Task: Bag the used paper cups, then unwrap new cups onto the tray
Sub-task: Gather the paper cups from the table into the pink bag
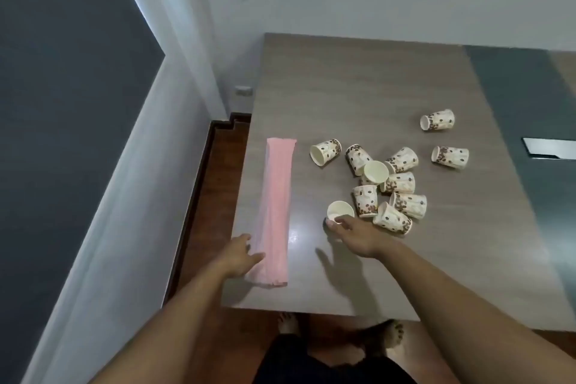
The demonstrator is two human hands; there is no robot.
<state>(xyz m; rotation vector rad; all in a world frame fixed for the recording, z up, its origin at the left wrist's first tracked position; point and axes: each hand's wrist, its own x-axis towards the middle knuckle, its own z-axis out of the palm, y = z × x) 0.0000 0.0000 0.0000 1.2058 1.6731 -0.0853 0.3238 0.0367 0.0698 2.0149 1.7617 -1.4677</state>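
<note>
Currently the desk (358,87), a grey wood-grain top with a darker glossy band running along its right side, is carrying the following.

Bag (277,196): pink and folded flat into a long strip. It is lying along the desk's left edge, with its near end reaching toward the near-left corner. Nothing is showing inside it.

Left hand (240,254): it is resting on the bag's near end, wide, with the fingers fairly straight and the thumb lying across the plastic.

Near cup (340,210): it is standing mouth up toward the near edge, right of the bag and apart from it, and is showing a plain pale inside.

Right hand (355,235): its fingertips are touching the near cup's closest rim and side. Whether they are gripping it I cannot tell.

Cups (399,182): ten more with a coffee-bean print are lying about mid-desk.
- Eight are crowding together just beyond the near cup, mostly on their sides, some touching, with one pale mouth tilting up toward the camera.
- Two are lying apart toward the far right.

Metal plate (548,148): it is sitting in the dark band at the right.

Room: pale walls are meeting behind the desk, and one is carrying a socket (243,91). A red-brown wood floor (224,165) is showing left of the desk. Bare feet (383,333) are standing below the near edge.
</note>
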